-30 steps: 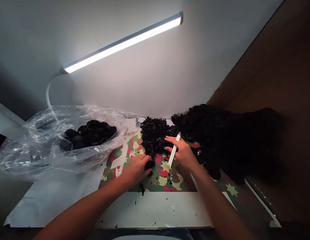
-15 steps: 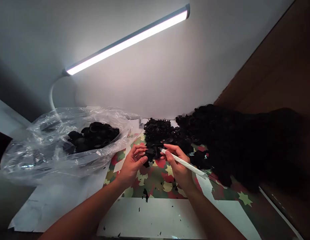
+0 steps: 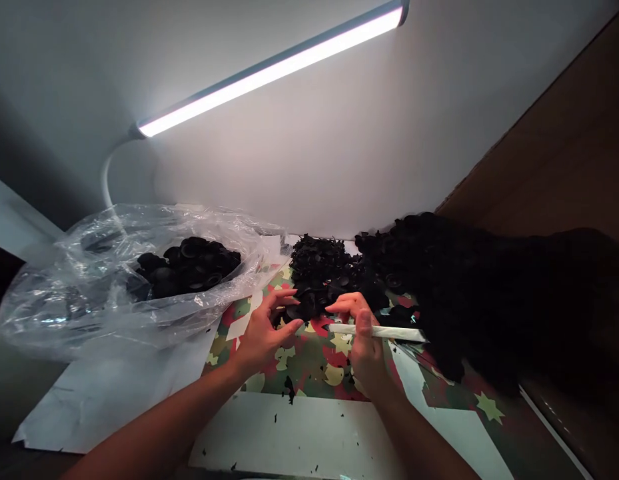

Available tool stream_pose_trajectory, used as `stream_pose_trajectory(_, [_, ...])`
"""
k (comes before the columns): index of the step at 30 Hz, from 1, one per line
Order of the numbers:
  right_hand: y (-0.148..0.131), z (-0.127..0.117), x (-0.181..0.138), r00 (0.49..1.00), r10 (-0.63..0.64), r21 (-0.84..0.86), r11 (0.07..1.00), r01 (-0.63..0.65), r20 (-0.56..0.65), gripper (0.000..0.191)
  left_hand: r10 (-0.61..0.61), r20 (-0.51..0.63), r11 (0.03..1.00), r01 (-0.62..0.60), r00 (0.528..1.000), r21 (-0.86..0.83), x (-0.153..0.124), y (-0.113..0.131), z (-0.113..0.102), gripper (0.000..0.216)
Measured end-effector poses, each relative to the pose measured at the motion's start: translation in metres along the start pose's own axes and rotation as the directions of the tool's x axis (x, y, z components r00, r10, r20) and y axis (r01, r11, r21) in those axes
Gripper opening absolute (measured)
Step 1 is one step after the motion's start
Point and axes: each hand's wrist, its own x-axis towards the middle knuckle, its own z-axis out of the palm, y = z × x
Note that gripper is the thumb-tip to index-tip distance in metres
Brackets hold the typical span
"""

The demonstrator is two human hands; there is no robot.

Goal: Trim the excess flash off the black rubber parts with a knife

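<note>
My left hand point(image 3: 264, 330) is open, thumb and fingers spread, beside a few round black pieces point(image 3: 309, 300) that look like rubber. Nothing shows between its fingers. Across the palm of my right hand point(image 3: 364, 340) lies a slim white-wrapped stick-like tool point(image 3: 399, 333), gripped by the curled fingers and thumb. The tool lies nearly level, and its working tip is not clear to see. The right index finger points left, close to the black pieces. Beneath both hands is a camouflage-patterned sheet point(image 3: 314, 373) dotted with black scraps.
A clear plastic bag point(image 3: 104, 267) on the left holds round black parts point(image 3: 194, 263). Small black scraps point(image 3: 319, 257) are heaped behind the hands. A large dark pile point(image 3: 439, 280) fills the right, against a brown board point(image 3: 564, 153). A lit tube lamp point(image 3: 279, 70) hangs above.
The fingers of my left hand have spread and come off the black piece between the hands. My right hand has turned the white tool to nearly level. The view has shifted slightly.
</note>
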Motion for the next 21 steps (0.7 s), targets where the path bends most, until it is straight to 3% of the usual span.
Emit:
stream_pose_trajectory(2, [0.000,-0.003,-0.001,0.999,-0.019,0.040,0.999,0.018,0.039,0.068,-0.013,0.015,0.999,0.012,1.000,0.047,-0.003,0.005,0.000,0.051])
stream_pose_trajectory(5, [-0.002,-0.004,-0.002,0.992,-0.072,0.077,0.995,0.064,0.103,0.037,0.005,0.026,0.998,-0.007,1.000,0.064,-0.005,0.012,0.001,0.056])
stream_pose_trajectory(8, [-0.003,-0.001,-0.005,0.989,-0.038,0.053,0.998,0.031,0.145,0.013,0.042,0.027,0.996,-0.044,0.999,0.082,-0.004,0.014,0.002,0.062])
stream_pose_trajectory(14, [-0.002,0.001,-0.007,0.955,-0.101,-0.001,0.994,0.105,0.279,0.018,0.071,0.006,0.989,-0.071,0.997,0.128,-0.003,0.010,0.001,0.070])
stream_pose_trajectory(21, [-0.003,0.001,-0.003,0.917,-0.213,-0.108,0.959,0.262,0.336,0.019,0.117,0.020,0.972,-0.119,0.993,0.203,-0.005,0.010,0.000,0.070])
